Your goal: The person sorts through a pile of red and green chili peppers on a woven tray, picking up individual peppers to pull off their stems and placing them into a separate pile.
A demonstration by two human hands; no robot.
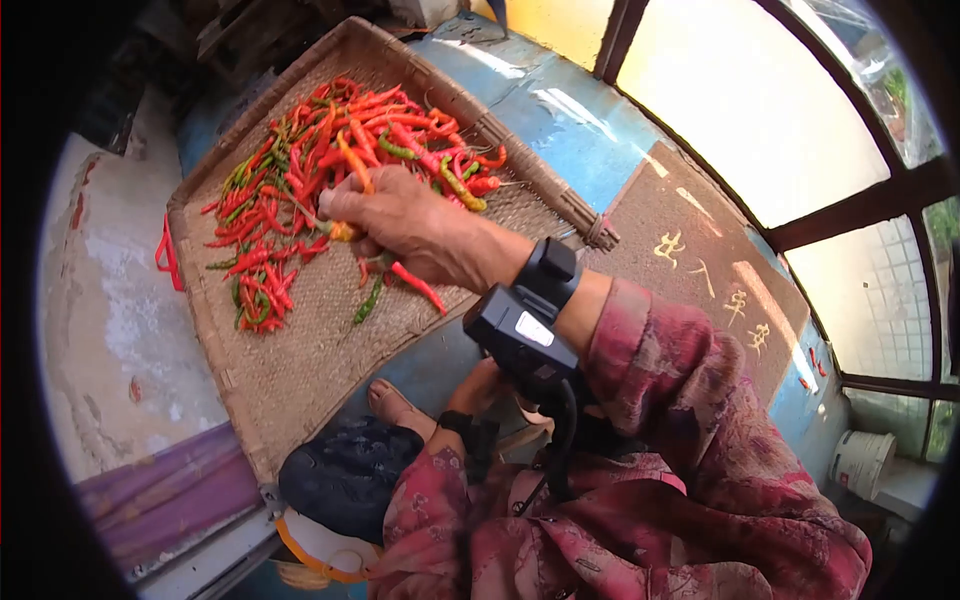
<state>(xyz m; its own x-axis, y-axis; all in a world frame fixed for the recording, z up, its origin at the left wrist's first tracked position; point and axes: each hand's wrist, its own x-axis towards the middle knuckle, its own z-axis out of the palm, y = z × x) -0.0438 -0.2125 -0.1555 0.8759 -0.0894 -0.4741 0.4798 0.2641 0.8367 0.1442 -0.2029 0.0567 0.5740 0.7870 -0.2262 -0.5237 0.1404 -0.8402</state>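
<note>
Two hands, one of them busy. Nearest the camera, above a flowered sleeve [680, 400], the left hand [478, 388] rests low by the lap, mostly hidden behind a black wrist device [520, 335]; whether its fingers are open or closed cannot be told. Beyond it the right hand [405, 225] reaches across a woven tray [300, 380]. Its fingers [345, 200] are curled down at the edge of a heap of chilies [285, 190] and pinch a few pods, with an orange one arching over the knuckles.

The chilies (mostly red, with some green and orange) lie piled across the far half of the tray. A few strays sit just below the hand, and the near half is bare weave.

The work looks like sorting: the hand is gathering a small bunch from the pile's near edge. The next move would call for a firmer pinch on that bunch and a clean lift, so the tangled stems do not drag neighbouring pods off the heap.

Farther back, a mat [700, 270] bearing painted characters lies on the blue floor beneath a bright window [760, 110].
</note>
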